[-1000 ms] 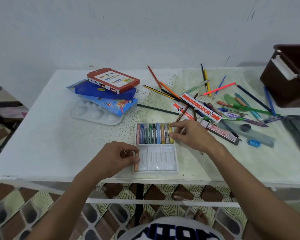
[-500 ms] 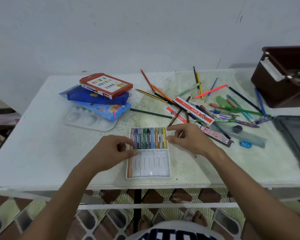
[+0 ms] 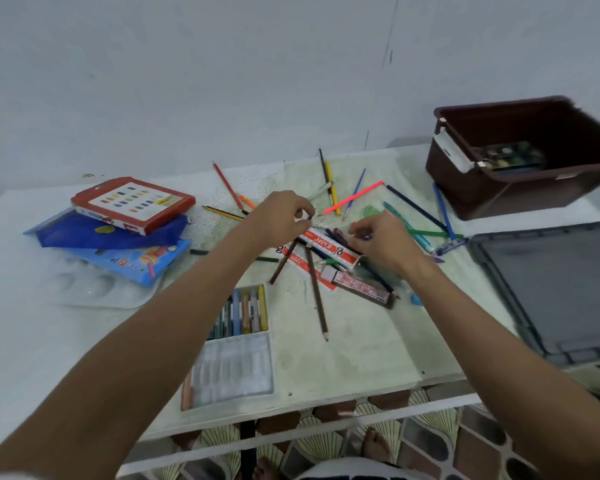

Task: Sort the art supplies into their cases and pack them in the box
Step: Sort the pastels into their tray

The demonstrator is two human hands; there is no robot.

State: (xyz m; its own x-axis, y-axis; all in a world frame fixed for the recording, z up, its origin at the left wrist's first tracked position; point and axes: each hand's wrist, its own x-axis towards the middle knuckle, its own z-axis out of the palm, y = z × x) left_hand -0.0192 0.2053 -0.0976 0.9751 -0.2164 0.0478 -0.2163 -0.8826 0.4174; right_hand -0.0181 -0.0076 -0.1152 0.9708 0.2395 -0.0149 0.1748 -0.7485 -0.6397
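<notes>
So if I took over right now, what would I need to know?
Left hand: over the pencil pile, fingers pinching something small and pale; the blur hides what.
Right hand: fingers curled in the pile, seemingly round a blue-tipped pen.
Crayon tray: near the front edge, top row filled, bottom row empty except one crayon at its left edge.
Loose pencils, pens and long cartons: scattered mid-table.
Brown box: back right, something already inside; its grey lid lies beside it.
Left to do: fill the tray, case the pencils, pack everything.
</notes>
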